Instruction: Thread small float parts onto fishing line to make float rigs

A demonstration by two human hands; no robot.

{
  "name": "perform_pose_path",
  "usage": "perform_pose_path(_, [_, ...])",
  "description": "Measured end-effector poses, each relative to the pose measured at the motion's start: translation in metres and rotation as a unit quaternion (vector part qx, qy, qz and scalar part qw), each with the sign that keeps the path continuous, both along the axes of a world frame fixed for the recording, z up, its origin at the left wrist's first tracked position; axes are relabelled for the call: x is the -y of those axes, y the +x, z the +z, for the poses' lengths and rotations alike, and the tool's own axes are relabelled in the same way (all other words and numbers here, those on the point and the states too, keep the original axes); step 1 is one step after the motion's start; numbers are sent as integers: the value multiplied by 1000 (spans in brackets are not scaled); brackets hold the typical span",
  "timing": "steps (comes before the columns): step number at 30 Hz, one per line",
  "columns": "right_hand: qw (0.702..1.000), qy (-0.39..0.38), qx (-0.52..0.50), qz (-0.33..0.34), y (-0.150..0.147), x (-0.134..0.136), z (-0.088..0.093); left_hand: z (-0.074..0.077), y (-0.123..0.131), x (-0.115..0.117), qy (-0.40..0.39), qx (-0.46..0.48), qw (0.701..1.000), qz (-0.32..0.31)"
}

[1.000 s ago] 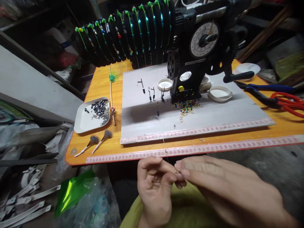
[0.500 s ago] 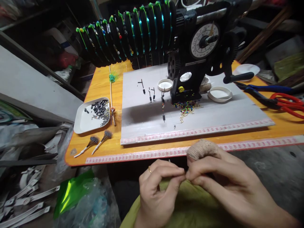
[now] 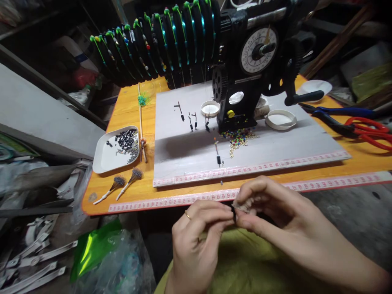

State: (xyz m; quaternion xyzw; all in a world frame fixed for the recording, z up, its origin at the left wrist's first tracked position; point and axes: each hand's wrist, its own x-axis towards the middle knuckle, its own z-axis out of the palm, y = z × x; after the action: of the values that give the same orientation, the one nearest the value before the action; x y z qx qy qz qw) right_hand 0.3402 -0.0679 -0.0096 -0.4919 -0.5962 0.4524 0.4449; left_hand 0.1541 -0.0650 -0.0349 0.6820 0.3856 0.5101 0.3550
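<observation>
Black and tiny, a small piece [image 3: 233, 211] sits pinched between the fingers [image 3: 225, 211] of the left hand [image 3: 196, 241] and right hand [image 3: 269, 208], both closed narrow on it. Just beyond them runs the orange desk [image 3: 131, 192] edge; farther off lies a bead pile [image 3: 239, 138] under the black winding machine [image 3: 245, 69].

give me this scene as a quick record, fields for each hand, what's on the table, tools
left hand: left hand, ring on one finger, fingertips pinched against the right hand's
right hand: right hand, fingers pinched on a small dark piece on a thin line, too small to identify
table: orange table with tape measure strip along the front edge
board: grey board with loose coloured beads
tray: white tray of small black parts
machine: black winder with dial
tools: red scissors, blue pliers
</observation>
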Motion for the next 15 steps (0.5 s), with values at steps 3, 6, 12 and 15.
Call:
perform_pose_path(3, [999,-23,-12,23,0,-2,-1,3,4,2,-97,79,992,4])
perform_pose_path(6, [999,-32,-5,40,1,-2,0,0,7,5,-177,173,969,-2])
perform_pose_path(12, [998,-38,-4,50,3,0,1,-1,8,5,-188,220,957,-7])
perform_pose_path(15, [998,-39,-1,49,4,0,0,0,8,4,-182,219,959,-3])
